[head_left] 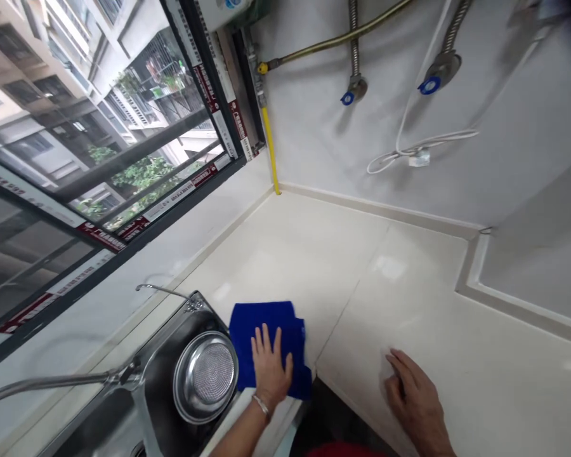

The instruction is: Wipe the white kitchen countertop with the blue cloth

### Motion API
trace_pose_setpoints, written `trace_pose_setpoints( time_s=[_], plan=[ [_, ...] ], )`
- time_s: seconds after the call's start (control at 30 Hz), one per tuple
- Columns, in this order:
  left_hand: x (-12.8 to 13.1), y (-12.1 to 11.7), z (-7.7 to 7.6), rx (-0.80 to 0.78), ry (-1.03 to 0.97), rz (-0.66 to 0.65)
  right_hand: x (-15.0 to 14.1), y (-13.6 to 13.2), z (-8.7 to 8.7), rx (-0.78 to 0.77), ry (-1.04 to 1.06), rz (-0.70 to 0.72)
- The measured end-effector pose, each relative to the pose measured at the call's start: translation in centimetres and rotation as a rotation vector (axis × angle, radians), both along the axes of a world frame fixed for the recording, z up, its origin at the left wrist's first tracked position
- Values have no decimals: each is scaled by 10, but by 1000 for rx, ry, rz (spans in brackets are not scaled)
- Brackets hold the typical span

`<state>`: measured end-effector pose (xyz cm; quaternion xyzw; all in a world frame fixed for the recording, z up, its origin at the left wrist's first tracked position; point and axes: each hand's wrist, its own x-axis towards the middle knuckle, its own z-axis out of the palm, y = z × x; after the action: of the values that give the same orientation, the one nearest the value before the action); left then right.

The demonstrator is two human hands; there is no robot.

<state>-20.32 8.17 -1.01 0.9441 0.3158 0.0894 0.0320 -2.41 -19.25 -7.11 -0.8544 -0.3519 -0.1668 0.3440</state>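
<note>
My left hand [269, 371] lies flat with its fingers spread on a folded blue cloth [252, 320]. The cloth rests on the pale countertop [314, 254] beside the sink and reaches its front edge. A metal bracelet circles my left wrist. Over the counter to the right is my right hand [416, 397], its fingers loosely bent and the thumb apart from them. No object shows in it, though the gap below the index finger is dark.
The steel sink [159, 374] at lower left holds a round metal strainer basin [213, 376]. A thin spout [164, 290] and a larger faucet [52, 382] stand at its back edge. A yellow gas pipe [270, 146] runs down the corner; valves and a coiled white cord [390, 164] are on the wall.
</note>
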Motion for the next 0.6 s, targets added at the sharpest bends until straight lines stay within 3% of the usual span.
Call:
trace_pose_setpoints(
  time_s=[0.13,0.3,0.6],
  plan=[
    [3,-41,-5,-62,-19,-13,2,-2,-4,6,-4,26],
    [-13,-55,1,-109,-2,-59,3,-4,1,20,-32,48],
    [-105,-71,10,-164,84,-67,1,-10,14,4,24,89]
  ],
)
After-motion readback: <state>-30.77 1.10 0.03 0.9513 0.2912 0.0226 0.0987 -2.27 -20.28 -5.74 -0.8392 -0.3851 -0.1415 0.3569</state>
